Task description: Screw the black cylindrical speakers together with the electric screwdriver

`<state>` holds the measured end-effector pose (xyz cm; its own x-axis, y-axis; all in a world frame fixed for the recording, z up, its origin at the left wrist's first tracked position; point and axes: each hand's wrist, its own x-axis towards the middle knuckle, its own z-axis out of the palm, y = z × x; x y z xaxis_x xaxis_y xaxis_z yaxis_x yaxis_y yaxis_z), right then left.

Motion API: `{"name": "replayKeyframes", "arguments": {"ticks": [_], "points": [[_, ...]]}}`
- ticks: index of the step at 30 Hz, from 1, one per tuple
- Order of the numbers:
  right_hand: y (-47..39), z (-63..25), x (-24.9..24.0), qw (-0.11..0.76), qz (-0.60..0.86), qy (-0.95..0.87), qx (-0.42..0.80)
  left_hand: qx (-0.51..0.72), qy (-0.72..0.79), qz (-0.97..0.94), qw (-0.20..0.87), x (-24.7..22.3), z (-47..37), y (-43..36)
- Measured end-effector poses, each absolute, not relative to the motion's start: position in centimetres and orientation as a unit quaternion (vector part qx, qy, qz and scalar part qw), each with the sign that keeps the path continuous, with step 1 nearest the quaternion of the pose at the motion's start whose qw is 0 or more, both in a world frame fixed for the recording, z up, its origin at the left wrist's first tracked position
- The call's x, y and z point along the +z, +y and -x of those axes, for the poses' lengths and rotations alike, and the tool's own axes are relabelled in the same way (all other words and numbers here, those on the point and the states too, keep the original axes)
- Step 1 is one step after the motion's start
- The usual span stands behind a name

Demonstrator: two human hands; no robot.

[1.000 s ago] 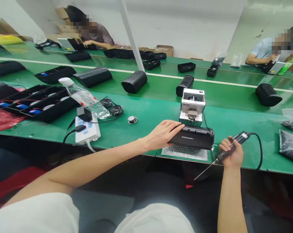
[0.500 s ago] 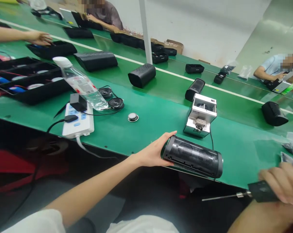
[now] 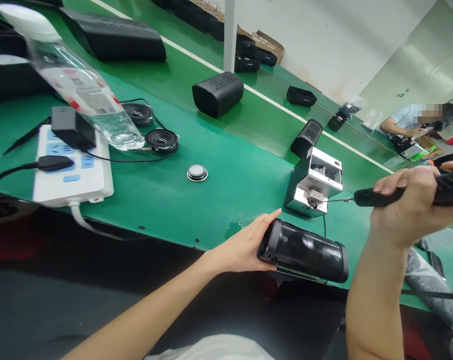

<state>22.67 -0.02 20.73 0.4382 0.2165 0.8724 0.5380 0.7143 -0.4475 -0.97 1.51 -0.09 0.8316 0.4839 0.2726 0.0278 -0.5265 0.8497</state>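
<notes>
My left hand (image 3: 245, 245) grips the left end of a black cylindrical speaker housing (image 3: 311, 252) with perforated patches, which lies at the table's front edge. My right hand (image 3: 406, 200) is wrapped round a black electric screwdriver (image 3: 376, 197), held level to the right. Its thin bit reaches left to the front of a silver screw feeder box (image 3: 316, 182), at the small metal outlet. Whether a screw is on the tip is too small to tell.
A water bottle (image 3: 79, 85) leans beside a white power strip (image 3: 74, 175) at left. Two small speaker drivers (image 3: 161, 140) and a round metal part (image 3: 197, 172) lie nearby. Black housings (image 3: 218, 93) stand on the green belt behind. A person (image 3: 406, 120) sits far right.
My right hand has risen with the screwdriver, whose bit has moved from below the table edge up to the feeder. My left hand still grips the housing. The view has shifted.
</notes>
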Motion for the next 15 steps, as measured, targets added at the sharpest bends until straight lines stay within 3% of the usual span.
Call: {"name": "replayKeyframes", "arguments": {"ticks": [15], "points": [[1.3,-23.1,20.0,0.726,0.443,-0.523,-0.056,0.253,0.147,-0.838,0.46,0.0,0.9,1.3]]}}
